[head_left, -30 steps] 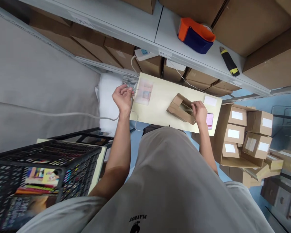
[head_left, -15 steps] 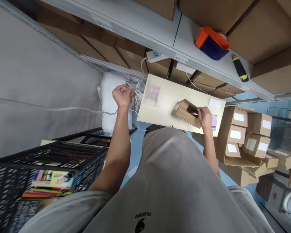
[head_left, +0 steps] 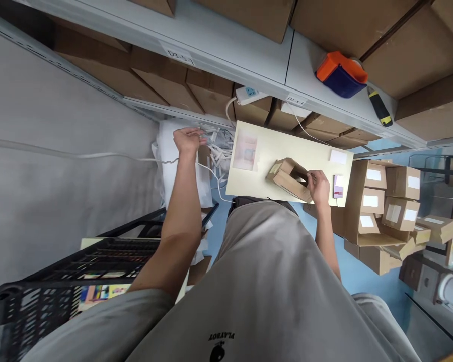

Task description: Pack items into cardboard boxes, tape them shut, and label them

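One pale-yellow rectangular worktop (head_left: 270, 150) carries one open brown cardboard box (head_left: 290, 187), whose right end the right hand (head_left: 319, 187) grips. Whether the left hand (head_left: 189, 141), near white strips (head_left: 219, 153), holds anything I cannot tell. One pink-screened phone (head_left: 337, 186) lies farther right.

Black crate (head_left: 75, 281) (beside grey wall (head_left: 60, 201))

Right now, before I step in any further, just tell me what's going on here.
Someone at a pale table is handling a small cardboard box, whose top is open. Their right hand grips its right end. The left hand is out past the table's left edge, beside a heap of white strips; whether it holds anything is too small to tell. A phone lies on the table, just right of the right hand.
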{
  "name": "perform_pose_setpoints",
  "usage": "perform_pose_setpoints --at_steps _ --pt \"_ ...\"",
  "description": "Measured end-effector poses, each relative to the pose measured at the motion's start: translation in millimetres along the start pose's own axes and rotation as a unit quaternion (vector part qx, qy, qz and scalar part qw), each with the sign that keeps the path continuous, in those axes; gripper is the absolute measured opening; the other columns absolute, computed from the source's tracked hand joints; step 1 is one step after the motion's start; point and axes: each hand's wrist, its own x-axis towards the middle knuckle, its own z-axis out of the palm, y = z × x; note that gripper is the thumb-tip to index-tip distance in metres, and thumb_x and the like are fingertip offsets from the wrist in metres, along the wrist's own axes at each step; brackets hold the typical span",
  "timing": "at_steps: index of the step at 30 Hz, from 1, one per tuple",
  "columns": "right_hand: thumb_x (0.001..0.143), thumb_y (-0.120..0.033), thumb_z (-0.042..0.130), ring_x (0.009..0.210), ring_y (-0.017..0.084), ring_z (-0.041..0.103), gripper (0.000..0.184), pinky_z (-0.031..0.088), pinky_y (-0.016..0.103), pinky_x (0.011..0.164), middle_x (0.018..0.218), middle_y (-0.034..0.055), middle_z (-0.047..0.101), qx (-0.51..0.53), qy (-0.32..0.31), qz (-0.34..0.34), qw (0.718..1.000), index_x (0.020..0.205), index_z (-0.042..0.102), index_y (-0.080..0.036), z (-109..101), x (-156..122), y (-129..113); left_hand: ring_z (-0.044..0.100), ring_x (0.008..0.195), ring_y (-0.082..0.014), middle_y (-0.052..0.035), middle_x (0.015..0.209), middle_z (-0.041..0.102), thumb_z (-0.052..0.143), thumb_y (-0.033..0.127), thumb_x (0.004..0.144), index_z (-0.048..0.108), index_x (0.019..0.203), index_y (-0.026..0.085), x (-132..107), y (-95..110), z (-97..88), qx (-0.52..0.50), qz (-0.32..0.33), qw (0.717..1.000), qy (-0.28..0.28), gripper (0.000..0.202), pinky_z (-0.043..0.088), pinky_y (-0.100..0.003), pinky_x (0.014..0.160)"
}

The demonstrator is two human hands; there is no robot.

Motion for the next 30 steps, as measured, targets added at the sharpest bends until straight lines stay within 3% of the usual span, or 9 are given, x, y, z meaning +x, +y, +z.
perform_pose_setpoints --at_steps 5,11,13,15,18,20,24,27,30 --pt "0.118 -0.047 0.044 0.104 0.032 0.075 0.042 0.06 0.044 0.088 0.119 0.0155 0.08 0.001 0.003 0.0 1.0 0.115 0.078 -0.024 4.0 -4.5 -8.3 0.083 0.1 -0.0238 -0.017 0.118 0.081 0.092 0.009 0.077 0.067 0.119 0.018 5.7 0.4 -0.6 -0.017 -0.079 0.996 0.031 0.05 0.066 -0.03 0.077" --pt "0.118 -0.044 0.043 0.107 0.033 0.075 0.041 0.06 0.045 0.091 0.119 0.0162 0.08 0.004 0.007 -0.011 1.0 0.117 0.079 -0.024 4.6 -7.0 -5.2 0.075 0.069 -0.0163 -0.0108 0.093 0.08 0.088 0.047 0.096 0.07 0.101 0.017 -29.6 7.0 10.8 -0.031 -0.045 0.998 0.016 0.035 0.065 -0.028 0.064" --pt "0.118 -0.041 0.043 0.108 0.033 0.074 0.04 0.06 0.045 0.092 0.12 0.016 0.08 0.004 0.002 -0.022 1.0 0.12 0.079 -0.024 6.0 -4.8 -3.3 0.076 0.07 -0.0187 -0.0121 0.089 0.081 0.082 0.064 0.098 0.072 0.093 0.016 -60.0 9.3 31.2 -0.013 -0.02 0.999 -0.045 0.049 0.067 -0.03 0.065" --pt "0.118 -0.037 0.043 0.109 0.034 0.074 0.039 0.061 0.046 0.095 0.121 0.0159 0.08 0.006 -0.008 -0.033 0.999 0.123 0.079 -0.024 6.4 -0.9 -0.7 0.082 0.083 -0.0258 -0.0151 0.092 0.083 0.08 0.076 0.094 0.076 0.093 0.016 -99.3 7.4 58.9 0.007 0.0 0.987 -0.163 0.06 0.071 -0.038 0.075" --pt "0.117 -0.039 0.047 0.113 0.035 0.075 0.038 0.061 0.05 0.1 0.125 0.0167 0.08 0.01 -0.031 -0.047 0.998 0.132 0.079 -0.023 1.7 3.2 7.5 0.081 0.125 -0.0369 -0.0205 0.131 0.084 0.101 0.068 0.073 0.083 0.117 0.02 -162.0 -4.8 99.3 0.06 0.075 0.927 -0.361 0.068 0.07 -0.047 0.101" --pt "0.117 -0.047 0.053 0.118 0.036 0.075 0.04 0.061 0.052 0.106 0.129 0.0173 0.079 0.022 -0.043 -0.059 0.997 0.135 0.08 -0.023 -4.5 0.7 18.2 0.072 0.143 -0.0415 -0.0226 0.155 0.073 0.107 0.058 0.066 0.078 0.142 0.024 -196.1 -15.9 116.9 0.092 0.105 0.898 -0.418 0.088 0.067 -0.05 0.108" --pt "0.116 -0.06 0.056 0.134 0.036 0.071 0.046 0.059 0.056 0.117 0.14 0.0176 0.076 0.09 -0.016 -0.024 0.996 0.122 0.085 -0.025 -6.5 -20.4 52.1 0.068 0.148 -0.038 -0.0196 0.169 0.063 0.097 0.049 0.082 0.065 0.164 0.03 -232.6 -29.9 128.3 0.144 0.172 0.883 -0.412 0.09 0.062 -0.048 0.115" --pt "0.109 -0.067 0.065 0.139 0.036 0.069 0.061 0.061 0.056 0.117 0.152 0.022 0.07 0.144 -0.01 0.078 0.986 0.146 0.074 -0.02 11.9 -40.3 79.1 0.068 0.148 -0.0356 -0.0157 0.167 0.065 0.088 0.047 0.091 0.065 0.165 0.029 -243.1 -31.5 131.9 0.186 0.212 0.87 -0.403 0.079 0.059 -0.047 0.121" --pt "0.104 -0.067 0.072 0.148 0.036 0.065 0.085 0.06 0.056 0.12 0.162 0.025 0.063 0.182 -0.067 0.114 0.974 0.171 0.053 -0.018 34.9 -53.6 98.1 0.07 0.145 -0.0351 -0.0156 0.165 0.067 0.087 0.047 0.091 0.067 0.161 0.028 -251.3 -31.7 140.5 0.213 0.223 0.868 -0.388 0.076 0.059 -0.047 0.121"
